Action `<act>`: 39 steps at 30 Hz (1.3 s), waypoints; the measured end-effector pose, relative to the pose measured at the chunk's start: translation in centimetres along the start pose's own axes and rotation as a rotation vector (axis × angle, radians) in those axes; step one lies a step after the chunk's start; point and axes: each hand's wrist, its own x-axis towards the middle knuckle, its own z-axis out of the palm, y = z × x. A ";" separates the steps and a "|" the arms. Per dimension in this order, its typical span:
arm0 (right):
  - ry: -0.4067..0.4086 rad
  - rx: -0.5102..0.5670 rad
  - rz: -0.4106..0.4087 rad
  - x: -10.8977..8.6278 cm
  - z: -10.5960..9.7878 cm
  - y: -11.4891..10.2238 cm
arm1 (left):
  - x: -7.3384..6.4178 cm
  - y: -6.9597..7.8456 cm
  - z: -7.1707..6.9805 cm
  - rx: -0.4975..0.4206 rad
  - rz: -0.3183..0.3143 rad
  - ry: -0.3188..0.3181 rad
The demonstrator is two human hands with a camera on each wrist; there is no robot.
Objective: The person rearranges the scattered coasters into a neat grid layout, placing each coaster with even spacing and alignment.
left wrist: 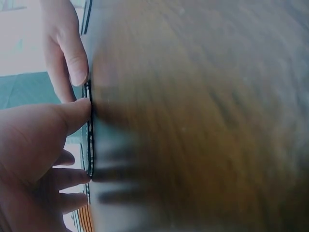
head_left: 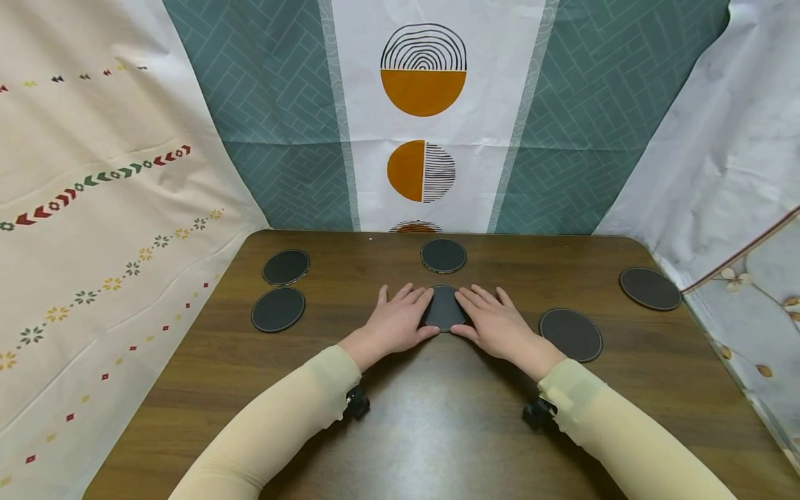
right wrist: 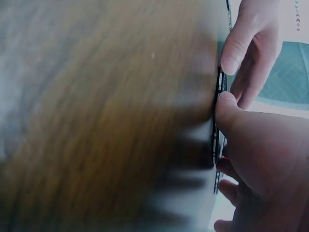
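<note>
A round black coaster [head_left: 444, 310] with a stitched rim lies on the wooden table between my two hands. From its left side my left hand [head_left: 396, 321] touches it, thumb at the near edge and straight fingers reaching up along the rim. My right hand [head_left: 496, 321] mirrors this on the right side. In the left wrist view the coaster [left wrist: 90, 130] appears edge-on, low against the tabletop, with the left thumb on its rim. The right wrist view shows the right thumb at the coaster's edge [right wrist: 217, 140] too.
Another coaster [head_left: 443, 256] lies just beyond, near the table's back edge. Two more, an upper one [head_left: 285, 267] and a lower one [head_left: 278, 310], are at the left. On the right are a nearer coaster [head_left: 571, 335] and one [head_left: 650, 288] by the table's side edge. Patterned cloths [head_left: 281, 139] hang behind.
</note>
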 end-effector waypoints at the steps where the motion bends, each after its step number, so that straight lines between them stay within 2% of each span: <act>1: 0.001 0.004 -0.001 0.0 -0.1 0.1 | 0.0 0.1 0.0 0.001 0.001 0.002; 26: -0.016 0.045 -0.032 -0.2 -0.4 1.2 | 0.3 0.7 0.4 0.029 0.005 0.016; 33: -0.038 0.057 -0.010 0.2 -0.6 1.7 | 0.2 0.4 0.3 0.005 0.033 0.035; 39: 0.002 0.055 0.007 0.7 -1.1 1.8 | 0.3 -0.4 -0.3 -0.014 0.026 0.078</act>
